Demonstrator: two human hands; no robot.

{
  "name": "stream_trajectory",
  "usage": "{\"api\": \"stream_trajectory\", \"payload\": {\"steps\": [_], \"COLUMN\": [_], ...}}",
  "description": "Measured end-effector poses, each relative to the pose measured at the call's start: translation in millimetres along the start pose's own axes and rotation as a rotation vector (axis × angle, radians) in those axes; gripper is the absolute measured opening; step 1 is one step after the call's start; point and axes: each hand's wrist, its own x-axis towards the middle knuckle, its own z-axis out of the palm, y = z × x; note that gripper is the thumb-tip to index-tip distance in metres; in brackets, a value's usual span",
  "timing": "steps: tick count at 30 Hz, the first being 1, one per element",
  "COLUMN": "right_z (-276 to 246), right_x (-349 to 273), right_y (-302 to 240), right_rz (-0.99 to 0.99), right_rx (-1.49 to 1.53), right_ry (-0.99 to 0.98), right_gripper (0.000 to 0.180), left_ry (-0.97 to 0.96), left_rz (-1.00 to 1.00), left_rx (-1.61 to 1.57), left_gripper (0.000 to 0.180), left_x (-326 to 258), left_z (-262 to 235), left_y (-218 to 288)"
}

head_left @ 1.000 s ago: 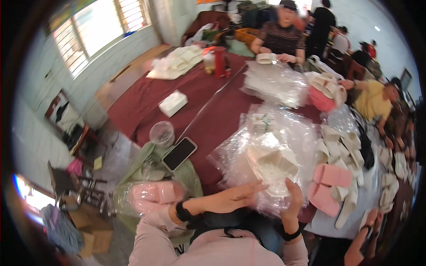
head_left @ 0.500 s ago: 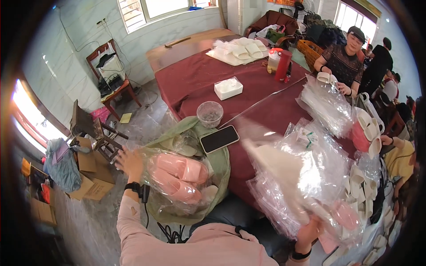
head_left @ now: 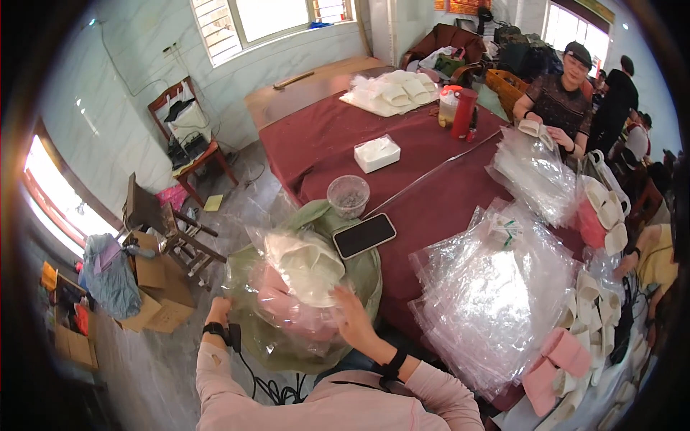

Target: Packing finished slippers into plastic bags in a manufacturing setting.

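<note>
A green sack [head_left: 323, 352] lies spread in front of me. Inside it are pink slippers [head_left: 277, 294] in clear plastic, with bagged white slippers [head_left: 305, 262] on top of them, slightly smeared by motion. My right hand [head_left: 356, 323] reaches across from the right; its outstretched fingers touch the near side of the white pair's bag. My left hand [head_left: 218, 310] is closed at the sack's left edge, gripping the green cloth. To the right, a thick stack of clear plastic bags [head_left: 489, 294] covers the table corner, beside loose pink slippers [head_left: 564, 352].
A phone [head_left: 364, 235] and a clear tub [head_left: 348, 197] stand beyond the sack on the red tablecloth [head_left: 431, 190]. Further back are a white box [head_left: 377, 154] and a red flask [head_left: 464, 113]. A co-worker [head_left: 562, 100] handles pale slippers at the right. A wooden chair [head_left: 169, 223] stands left.
My right hand has swung left from the bag stack to the sack. White slippers now lie over the pink pair. My left hand, spread before, has closed at the sack's edge.
</note>
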Motion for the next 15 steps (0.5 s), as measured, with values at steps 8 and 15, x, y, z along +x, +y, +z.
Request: {"api": "stream_trajectory", "payload": {"steps": [8, 15], "right_z": [-16.4, -18.4], "right_x": [-23.5, -22.1], "right_y": [27.6, 26.7], "right_rz": [0.132, 0.210], "right_rx": [-0.925, -1.175], "right_ry": [-0.459, -0.629], "right_gripper": [0.048, 0.054], "left_ry": [0.331, 0.465], "left_rz": [0.066, 0.236], "left_rx": [-0.399, 0.341], "left_gripper": [0.028, 0.033], "left_x": [39.7, -3.2], "left_z": [14.0, 12.8], "left_y": [25.3, 77.6]}}
